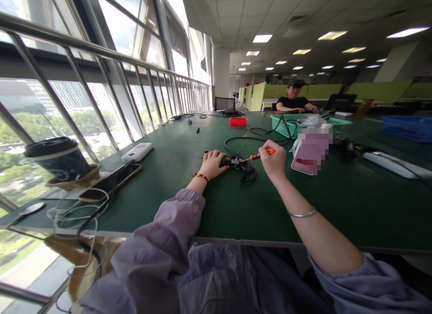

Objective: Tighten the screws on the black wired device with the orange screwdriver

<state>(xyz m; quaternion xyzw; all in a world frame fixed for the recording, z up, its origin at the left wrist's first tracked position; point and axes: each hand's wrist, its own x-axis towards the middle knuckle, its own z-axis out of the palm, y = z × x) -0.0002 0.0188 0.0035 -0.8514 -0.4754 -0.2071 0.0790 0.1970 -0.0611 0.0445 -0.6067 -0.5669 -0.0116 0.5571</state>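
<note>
My left hand is closed over one end of a small black device that lies on the green table, its inner parts exposed. A black cable runs from the device toward the back. In my right hand is a screwdriver with an orange and black handle, gripped between thumb and fingers. Its thin shaft points left, and the tip meets or nearly meets the device; I cannot tell which. My left palm hides part of the device.
A propped phone stands to the right, before a green basket with cables. A red box sits farther back. At left are a white power bank, a dark phone and a cup. A person sits across the table.
</note>
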